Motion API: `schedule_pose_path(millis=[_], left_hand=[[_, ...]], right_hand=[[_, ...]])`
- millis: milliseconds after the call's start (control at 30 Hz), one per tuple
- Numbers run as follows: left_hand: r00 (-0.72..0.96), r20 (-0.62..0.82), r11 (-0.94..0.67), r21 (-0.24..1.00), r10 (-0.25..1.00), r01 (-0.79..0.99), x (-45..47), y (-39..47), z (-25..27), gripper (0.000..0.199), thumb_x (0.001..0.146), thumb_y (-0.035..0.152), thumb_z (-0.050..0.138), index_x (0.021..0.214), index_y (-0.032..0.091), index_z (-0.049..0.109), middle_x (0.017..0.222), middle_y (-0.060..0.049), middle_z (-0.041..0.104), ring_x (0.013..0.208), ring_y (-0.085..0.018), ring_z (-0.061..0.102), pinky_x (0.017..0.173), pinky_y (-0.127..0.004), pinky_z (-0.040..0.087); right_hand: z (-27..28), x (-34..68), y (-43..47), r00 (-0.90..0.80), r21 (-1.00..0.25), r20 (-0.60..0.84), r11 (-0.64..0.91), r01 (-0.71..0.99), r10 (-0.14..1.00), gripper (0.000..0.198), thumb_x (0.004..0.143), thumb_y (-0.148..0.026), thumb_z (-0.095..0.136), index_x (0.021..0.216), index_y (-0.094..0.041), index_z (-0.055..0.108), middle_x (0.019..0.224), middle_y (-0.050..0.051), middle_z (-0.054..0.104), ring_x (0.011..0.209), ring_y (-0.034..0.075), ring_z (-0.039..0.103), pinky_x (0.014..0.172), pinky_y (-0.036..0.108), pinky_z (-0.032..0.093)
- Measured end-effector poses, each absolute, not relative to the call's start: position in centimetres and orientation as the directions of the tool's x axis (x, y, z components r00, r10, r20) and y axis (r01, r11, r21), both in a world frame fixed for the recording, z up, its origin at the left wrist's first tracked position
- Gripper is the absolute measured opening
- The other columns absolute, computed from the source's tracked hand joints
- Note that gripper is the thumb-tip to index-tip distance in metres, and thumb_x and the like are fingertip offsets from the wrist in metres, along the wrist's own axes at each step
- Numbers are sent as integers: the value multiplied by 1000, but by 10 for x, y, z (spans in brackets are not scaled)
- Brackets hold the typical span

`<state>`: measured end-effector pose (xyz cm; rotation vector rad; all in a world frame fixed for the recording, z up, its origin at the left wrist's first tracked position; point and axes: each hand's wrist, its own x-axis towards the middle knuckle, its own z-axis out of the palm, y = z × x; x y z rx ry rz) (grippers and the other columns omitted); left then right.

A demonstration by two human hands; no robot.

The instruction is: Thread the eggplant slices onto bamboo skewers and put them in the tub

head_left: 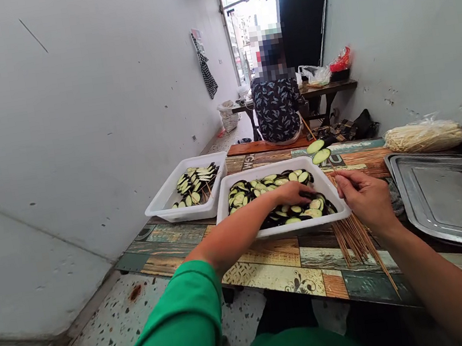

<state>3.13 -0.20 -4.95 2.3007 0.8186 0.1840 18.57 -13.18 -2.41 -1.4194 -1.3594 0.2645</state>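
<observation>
My left hand [295,192] reaches down into a white plastic tub [235,177] of loose eggplant slices [241,197]. Its visible fingers are parted and touch the slices; the fingertips are partly hidden. To the right of that tub, my right hand [365,196] is closed around a thin wooden skewer [333,166]. Two oval eggplant slices [321,156] are threaded near the upper part of this skewer, above my fingers. Below my right hand, a bundle of bare wooden skewers [354,238] lies on the table, fanned towards me.
A second white tub [160,204] at left holds skewered eggplant slices [197,181]. Metal trays [456,197] and a bagged pack of pale sticks [425,135] occupy the right of the patterned table [264,254]. Beyond it, a person [276,105] sits facing away at another table [331,88].
</observation>
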Motion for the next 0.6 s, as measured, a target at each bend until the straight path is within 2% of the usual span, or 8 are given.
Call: schedule_pose_path(millis=[100, 200, 300, 400, 500, 567, 600], left_hand=[[732, -184, -314, 816, 656, 486, 17, 7, -41, 37, 83, 39, 56, 115, 21, 65, 84, -2, 69, 75, -14, 61, 72, -23, 44], [628, -222, -107, 891, 745, 442, 6, 12, -31, 44, 85, 44, 53, 121, 21, 59, 72, -2, 65, 63, -12, 57, 58, -21, 42], [579, -159, -76, 930, 799, 360, 1, 14, -23, 46, 87, 42, 52, 128, 21, 53, 64, 1, 56, 55, -9, 50, 53, -19, 39], [610, -170, -25, 954, 774, 297, -2, 16, -17, 44, 90, 41, 47, 127, 19, 52, 58, 3, 49, 49, -7, 45, 52, -20, 40], [669, -263, 97, 957, 695, 274, -6, 16, -12, 48, 90, 45, 44, 134, 26, 45, 55, 4, 47, 46, -8, 44, 50, -20, 38], [674, -242, 115, 967, 698, 228, -9, 16, -8, 49, 89, 47, 45, 135, 29, 44, 54, 5, 46, 44, -7, 40, 48, -19, 35], [654, -196, 81, 976, 731, 202, -9, 16, -6, 47, 88, 47, 48, 131, 28, 50, 55, 5, 47, 45, -6, 39, 47, -18, 34]], right_hand=[[-24, 186, -131, 284, -789, 472, 256, 558, 835, 35, 83, -37, 51, 99, -14, 71, 60, 2, 63, 54, 14, 56, 53, 25, 45], [-26, 188, -129, 245, -775, 455, 246, 582, 856, 35, 82, -36, 51, 97, -13, 72, 59, 2, 63, 53, 14, 55, 50, 24, 43], [-29, 189, -127, 215, -746, 460, 244, 620, 861, 36, 82, -37, 50, 97, -13, 72, 63, 3, 65, 54, 14, 56, 50, 24, 42], [-29, 190, -127, 189, -743, 430, 227, 630, 883, 36, 81, -37, 50, 96, -13, 72, 59, 2, 63, 49, 13, 54, 47, 24, 40], [-27, 188, -129, 142, -806, 310, 181, 564, 940, 34, 81, -37, 50, 96, -14, 69, 55, -1, 59, 39, 11, 50, 40, 24, 38], [-26, 187, -131, 116, -857, 241, 155, 491, 964, 33, 81, -37, 50, 97, -14, 67, 56, -2, 58, 36, 10, 49, 37, 23, 38], [-25, 186, -132, 110, -875, 224, 151, 459, 968, 32, 81, -37, 51, 97, -14, 66, 56, -2, 58, 36, 9, 49, 36, 22, 38]])
